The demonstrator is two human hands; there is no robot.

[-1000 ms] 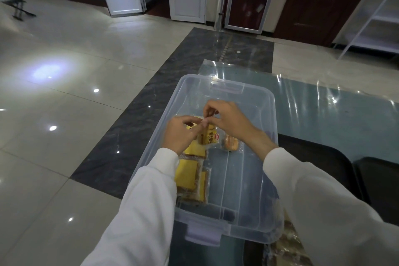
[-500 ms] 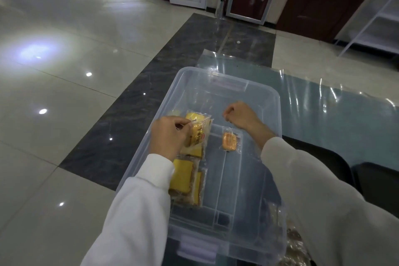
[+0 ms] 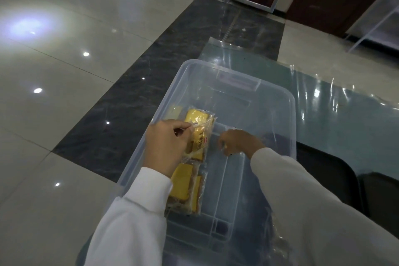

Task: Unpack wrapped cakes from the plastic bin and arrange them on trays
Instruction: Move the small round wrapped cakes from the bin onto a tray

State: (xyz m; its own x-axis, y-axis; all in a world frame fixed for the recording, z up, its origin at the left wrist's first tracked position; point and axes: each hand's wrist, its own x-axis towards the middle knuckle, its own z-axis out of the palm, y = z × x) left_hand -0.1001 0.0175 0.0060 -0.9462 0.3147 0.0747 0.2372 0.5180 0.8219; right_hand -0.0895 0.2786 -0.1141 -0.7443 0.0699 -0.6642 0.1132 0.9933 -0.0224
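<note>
Clear plastic is everywhere in the head view: a see-through plastic bin [image 3: 278, 101] sits on a film-covered glass table [image 3: 345, 127], and each cake inside wears crinkly transparent wrap. The left hand [image 3: 167, 147] pinches the wrapper edge of one wrapped cake [image 3: 199, 127] between thumb and fingertips, holding it tilted above the bin's left side. The right hand [image 3: 239, 142] reaches down to the bin floor with curled fingers; whether it grips anything I cannot tell, since the hand hides whatever lies under it. A second packet of yellow cake [image 3: 183, 188] lies flat on the bin floor under the left wrist, so I count two wrapped yellow cakes in plain sight. Two dark trays [image 3: 380, 196] sit at the right edge. These cakes look light and soft, easily squashed, with slippery film; taking them by the sealed end flap seems safest.
</note>
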